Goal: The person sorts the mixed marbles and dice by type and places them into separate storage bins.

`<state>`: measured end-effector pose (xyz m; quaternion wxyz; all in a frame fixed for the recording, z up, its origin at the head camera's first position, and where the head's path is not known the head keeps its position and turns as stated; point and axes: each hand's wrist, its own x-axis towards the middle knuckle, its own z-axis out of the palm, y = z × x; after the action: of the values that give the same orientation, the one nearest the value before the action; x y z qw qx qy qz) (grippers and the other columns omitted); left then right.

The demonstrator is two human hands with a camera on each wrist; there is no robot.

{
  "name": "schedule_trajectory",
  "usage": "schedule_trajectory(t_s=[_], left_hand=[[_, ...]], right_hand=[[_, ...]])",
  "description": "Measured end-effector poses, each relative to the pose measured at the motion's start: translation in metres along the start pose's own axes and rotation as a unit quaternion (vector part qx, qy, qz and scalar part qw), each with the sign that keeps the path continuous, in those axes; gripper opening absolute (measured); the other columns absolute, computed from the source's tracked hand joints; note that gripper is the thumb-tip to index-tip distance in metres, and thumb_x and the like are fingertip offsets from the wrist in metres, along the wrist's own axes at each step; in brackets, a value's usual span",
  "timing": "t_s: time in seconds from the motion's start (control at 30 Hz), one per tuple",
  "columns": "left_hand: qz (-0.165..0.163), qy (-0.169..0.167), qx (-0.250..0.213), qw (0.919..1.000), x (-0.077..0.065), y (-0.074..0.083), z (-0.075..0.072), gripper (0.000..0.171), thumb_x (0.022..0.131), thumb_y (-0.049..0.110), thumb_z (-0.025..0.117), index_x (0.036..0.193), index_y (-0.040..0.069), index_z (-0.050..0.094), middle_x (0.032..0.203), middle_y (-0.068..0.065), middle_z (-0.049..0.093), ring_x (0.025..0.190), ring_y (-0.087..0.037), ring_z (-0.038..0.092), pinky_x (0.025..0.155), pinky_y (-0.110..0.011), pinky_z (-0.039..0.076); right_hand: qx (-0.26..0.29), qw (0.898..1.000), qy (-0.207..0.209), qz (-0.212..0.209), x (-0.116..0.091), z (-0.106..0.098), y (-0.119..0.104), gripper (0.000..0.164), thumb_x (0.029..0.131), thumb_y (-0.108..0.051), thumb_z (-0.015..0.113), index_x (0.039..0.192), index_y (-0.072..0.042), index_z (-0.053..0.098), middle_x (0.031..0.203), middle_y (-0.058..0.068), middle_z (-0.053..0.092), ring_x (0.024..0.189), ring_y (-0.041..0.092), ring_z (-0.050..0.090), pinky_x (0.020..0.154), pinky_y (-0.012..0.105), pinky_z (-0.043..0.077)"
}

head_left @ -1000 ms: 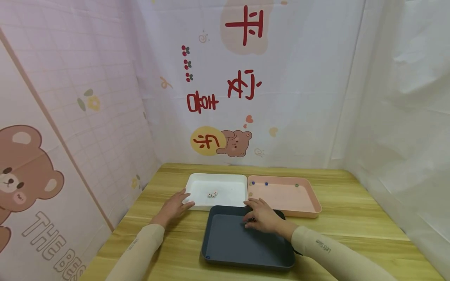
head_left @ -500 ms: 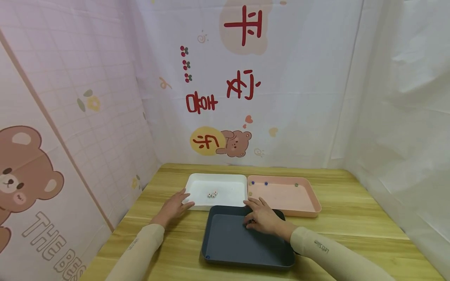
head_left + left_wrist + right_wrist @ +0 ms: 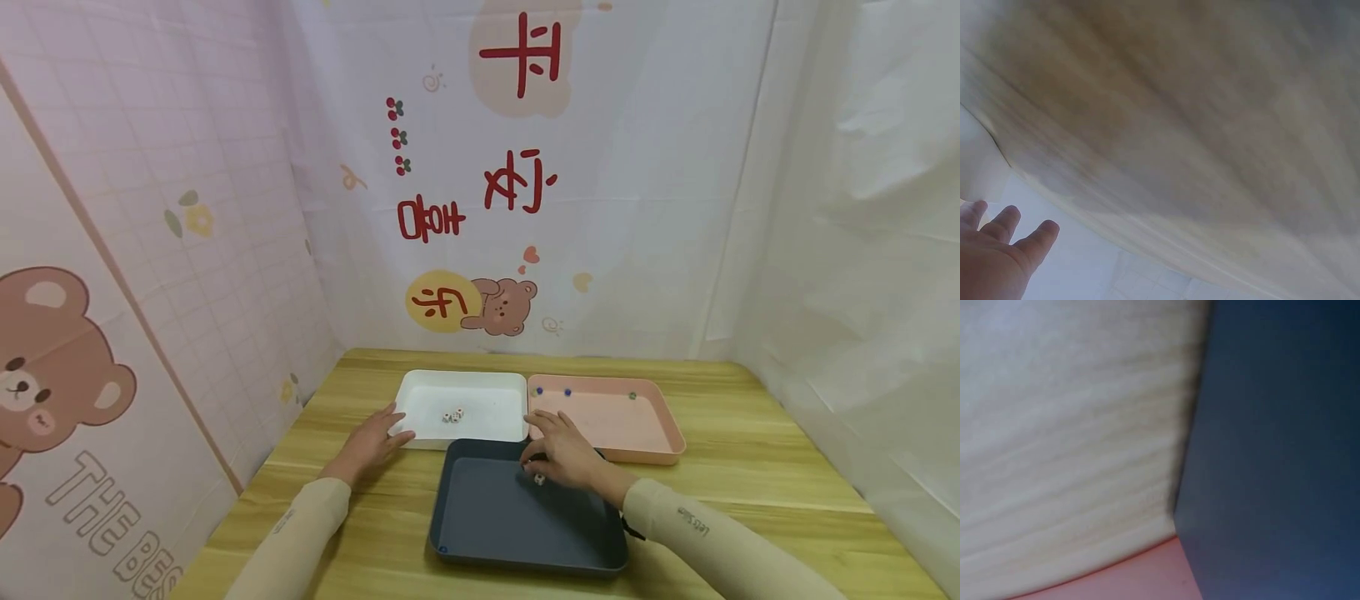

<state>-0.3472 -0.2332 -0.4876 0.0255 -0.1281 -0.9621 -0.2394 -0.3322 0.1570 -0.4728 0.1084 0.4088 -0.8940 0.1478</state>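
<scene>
My right hand [image 3: 564, 454] hangs over the back of the dark grey tray [image 3: 517, 568], fingers bent, thumb and forefinger pinching what looks like a small dark marble, mostly hidden. Just below these fingers a white die [image 3: 540, 480] lies in the tray. One blue marble [image 3: 443, 549] sits in its front left corner. My left hand [image 3: 372, 442] rests with relaxed fingers at the left side of the white tray [image 3: 498, 427], where several dice [image 3: 453, 415] lie grouped. Relaxed left fingers [image 3: 1040, 242] show in the left wrist view; the right wrist view shows no fingers.
A pink tray [image 3: 637, 429] stands right of the white one, with blue marbles [image 3: 567, 392] and a greenish marble [image 3: 632, 396] inside. The dark tray stands in front of both on the wooden table [image 3: 757, 492]. Printed cloth [image 3: 637, 208] hangs behind.
My right hand has shifted slightly back and right, pinching the small dark thing, and the die beneath it now shows. The left hand has stayed still.
</scene>
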Motion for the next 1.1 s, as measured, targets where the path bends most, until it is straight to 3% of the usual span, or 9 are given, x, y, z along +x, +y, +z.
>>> schedule_trajectory(t_s=[0.23,0.63,1.1], left_hand=[[0.008,0.004,0.012,0.9999,-0.001,0.000,-0.001,0.061,0.099,0.041,0.058,0.140,-0.003,0.052,0.154,-0.026,0.033,0.140,-0.047,0.032,0.109,-0.063,0.027],[-0.016,-0.004,0.026,0.9995,-0.002,0.001,-0.003,0.063,0.098,0.049,0.056,0.142,0.003,0.053,0.157,-0.020,0.032,0.142,-0.047,0.027,0.106,-0.076,0.011],[-0.019,-0.006,0.036,0.9992,-0.001,0.001,-0.003,0.063,0.098,0.049,0.056,0.142,0.004,0.053,0.156,-0.019,0.033,0.142,-0.047,0.028,0.106,-0.076,0.013]], right_hand=[[0.008,0.999,0.009,0.031,0.000,-0.010,0.005,0.010,0.087,-0.030,0.078,0.094,-0.023,0.079,0.143,0.021,0.050,0.137,0.046,0.036,0.108,0.070,0.021],[0.018,0.996,0.045,0.071,0.001,-0.025,0.024,0.011,0.086,-0.028,0.077,0.093,-0.020,0.080,0.140,0.026,0.051,0.136,0.049,0.038,0.108,0.067,0.026],[0.046,0.983,0.066,0.165,-0.017,-0.035,0.065,0.010,0.089,-0.023,0.076,0.094,-0.016,0.080,0.140,0.028,0.050,0.133,0.048,0.041,0.107,0.066,0.027]])
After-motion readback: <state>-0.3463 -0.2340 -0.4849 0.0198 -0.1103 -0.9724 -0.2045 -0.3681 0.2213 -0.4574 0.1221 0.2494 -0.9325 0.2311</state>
